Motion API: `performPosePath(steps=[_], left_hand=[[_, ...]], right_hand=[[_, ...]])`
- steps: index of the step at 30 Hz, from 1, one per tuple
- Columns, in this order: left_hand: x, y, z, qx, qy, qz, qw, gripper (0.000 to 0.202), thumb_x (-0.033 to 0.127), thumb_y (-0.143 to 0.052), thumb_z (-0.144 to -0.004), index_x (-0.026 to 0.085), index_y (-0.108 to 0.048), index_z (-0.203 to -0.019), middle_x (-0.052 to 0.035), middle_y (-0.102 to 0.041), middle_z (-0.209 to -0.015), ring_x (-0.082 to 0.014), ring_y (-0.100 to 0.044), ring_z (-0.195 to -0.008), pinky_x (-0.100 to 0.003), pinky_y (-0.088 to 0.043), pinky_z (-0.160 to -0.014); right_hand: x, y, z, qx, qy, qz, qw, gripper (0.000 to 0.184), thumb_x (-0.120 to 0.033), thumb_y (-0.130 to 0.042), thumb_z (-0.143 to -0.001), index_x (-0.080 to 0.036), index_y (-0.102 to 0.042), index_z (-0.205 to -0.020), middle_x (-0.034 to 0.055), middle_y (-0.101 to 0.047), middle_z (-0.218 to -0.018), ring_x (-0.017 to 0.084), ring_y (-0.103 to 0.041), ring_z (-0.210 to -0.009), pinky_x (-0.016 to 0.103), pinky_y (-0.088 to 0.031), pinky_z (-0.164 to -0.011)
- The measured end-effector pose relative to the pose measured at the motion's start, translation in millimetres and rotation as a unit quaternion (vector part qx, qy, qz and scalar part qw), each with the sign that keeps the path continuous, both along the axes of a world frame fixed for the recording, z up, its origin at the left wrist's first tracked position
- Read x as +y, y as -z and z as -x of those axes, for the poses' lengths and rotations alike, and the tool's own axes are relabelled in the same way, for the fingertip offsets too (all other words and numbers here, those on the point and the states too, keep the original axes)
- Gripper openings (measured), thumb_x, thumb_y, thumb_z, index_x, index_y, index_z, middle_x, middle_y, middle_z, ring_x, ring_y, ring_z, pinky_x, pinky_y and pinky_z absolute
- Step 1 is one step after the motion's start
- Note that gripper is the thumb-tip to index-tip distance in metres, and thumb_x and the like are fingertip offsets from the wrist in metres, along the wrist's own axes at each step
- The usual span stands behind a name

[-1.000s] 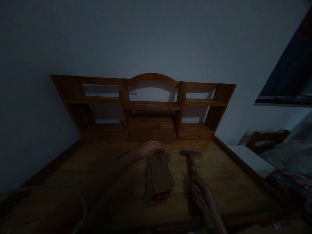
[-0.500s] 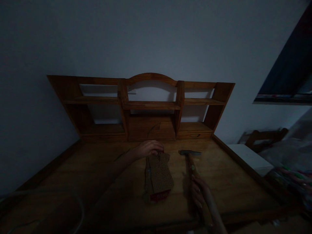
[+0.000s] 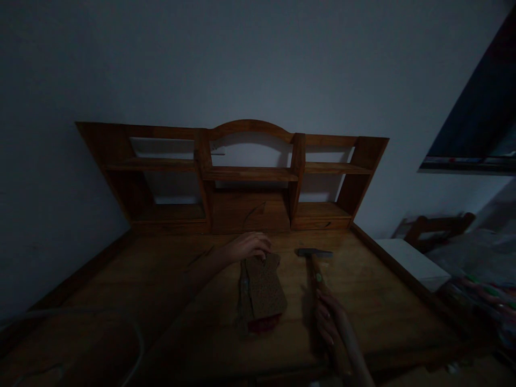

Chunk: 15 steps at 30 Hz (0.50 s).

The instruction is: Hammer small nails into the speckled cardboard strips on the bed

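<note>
In dim light my left hand reaches across the wooden desk and grips the far end of a brown speckled block, which lies flat with a red edge at its near end. My right hand is wrapped round the wooden handle of a hammer. The hammer lies on the desk to the right of the block, its metal head pointing away from me.
A wooden shelf unit with bare compartments stands at the back of the desk against a pale wall. A white slab and a wooden chair are off the right edge. A pale cable loop lies at lower left.
Hardly anything differs; the view has shifted slightly and my left fingers have settled on the block's far end. The right hand stays on the hammer handle.
</note>
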<state>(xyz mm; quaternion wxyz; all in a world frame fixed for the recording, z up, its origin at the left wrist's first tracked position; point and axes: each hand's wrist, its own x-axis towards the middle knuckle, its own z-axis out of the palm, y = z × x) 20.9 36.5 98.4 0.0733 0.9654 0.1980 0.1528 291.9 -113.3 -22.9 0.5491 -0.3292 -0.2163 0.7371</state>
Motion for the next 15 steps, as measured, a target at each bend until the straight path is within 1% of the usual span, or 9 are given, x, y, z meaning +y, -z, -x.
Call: performPosePath(steps=[3, 7, 12, 15], left_hand=[[1.1, 2.6, 1.5, -0.004, 0.012, -0.001, 1.0, 0.024, 0.038, -0.052, -0.085, 0.028, -0.069, -0.1, -0.0038, -0.062, -0.113, -0.0177, -0.054, -0.108, -0.028, -0.037, -0.093], [-0.9, 1.1, 2.5, 0.005, 0.023, -0.003, 1.0, 0.022, 0.033, -0.051, -0.087, 0.027, -0.071, -0.093, -0.0045, -0.061, -0.113, -0.0179, -0.054, -0.108, -0.028, -0.038, -0.092], [-2.0, 0.7, 2.3, 0.003, 0.018, -0.015, 1.0, 0.022, 0.032, -0.051, -0.087, 0.028, -0.07, -0.097, -0.004, -0.061, -0.112, -0.0181, -0.054, -0.108, -0.03, -0.038, -0.094], [-0.4, 4.7, 3.1, -0.001, 0.007, -0.02, 1.0, 0.023, 0.032, -0.05, -0.088, 0.029, -0.069, -0.1, -0.0034, -0.058, -0.118, -0.0177, -0.052, -0.111, -0.029, -0.037, -0.097]], right_hand=[[0.3, -0.7, 0.5, 0.002, -0.004, 0.001, 1.0, 0.035, -0.037, -0.065, -0.072, -0.022, -0.039, -0.055, -0.0117, -0.04, -0.037, 0.005, -0.029, -0.017, 0.018, -0.03, -0.016], [0.8, -1.2, 0.7, 0.006, -0.005, 0.004, 1.0, 0.035, -0.038, -0.07, -0.068, -0.021, -0.041, -0.056, -0.0114, -0.044, -0.039, 0.005, -0.029, -0.017, 0.019, -0.031, -0.015], [0.4, -3.1, 0.0, -0.002, -0.008, 0.017, 1.0, 0.038, -0.039, -0.069, -0.067, -0.021, -0.04, -0.05, -0.0105, -0.041, -0.036, 0.006, -0.03, -0.017, 0.02, -0.031, -0.015], [-0.8, -4.4, 0.9, -0.004, 0.007, 0.012, 1.0, 0.033, -0.036, -0.068, -0.069, -0.021, -0.044, -0.054, -0.0109, -0.042, -0.037, 0.006, -0.03, -0.017, 0.02, -0.031, -0.015]])
